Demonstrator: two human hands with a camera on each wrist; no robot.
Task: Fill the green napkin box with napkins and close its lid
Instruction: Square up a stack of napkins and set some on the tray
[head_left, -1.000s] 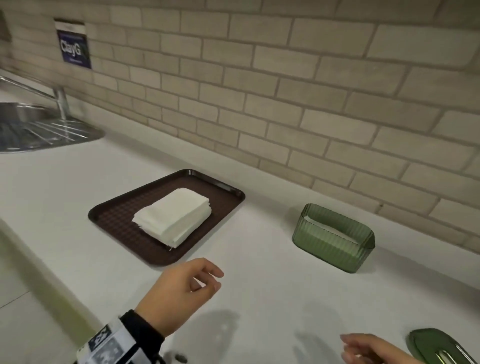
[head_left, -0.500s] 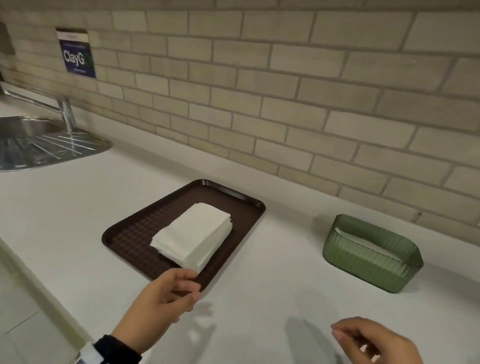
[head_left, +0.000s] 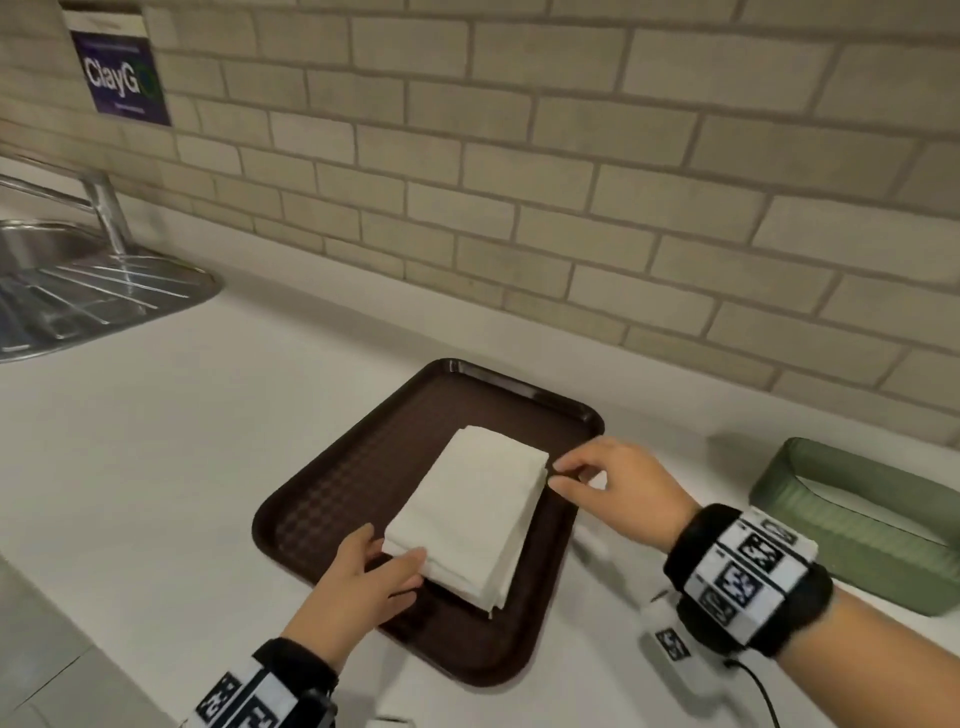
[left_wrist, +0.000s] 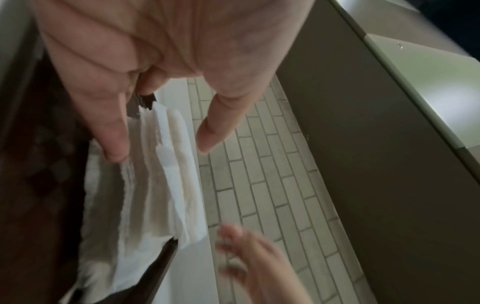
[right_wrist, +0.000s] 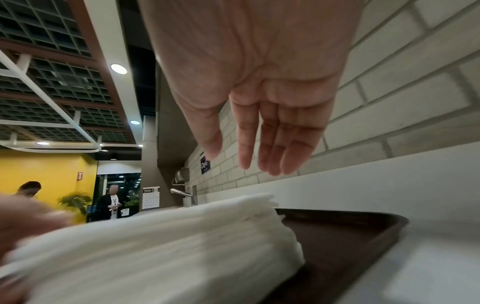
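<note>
Half the green napkin box (head_left: 862, 525) lies out of frame.

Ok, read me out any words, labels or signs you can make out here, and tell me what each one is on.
"ClayG": large white letters on the blue wall sign; its last letter and small print are unreadable.
White notice in the background: text too small.
Red wall sign: blurred.
Wristbands: black-and-white marker patterns only, no words.

napkins (head_left: 470, 512): soft white paper
tray (head_left: 332, 488): brown textured plastic
napkin box (head_left: 857, 540): ribbed translucent green plastic
sink (head_left: 62, 291): shiny metal
</note>
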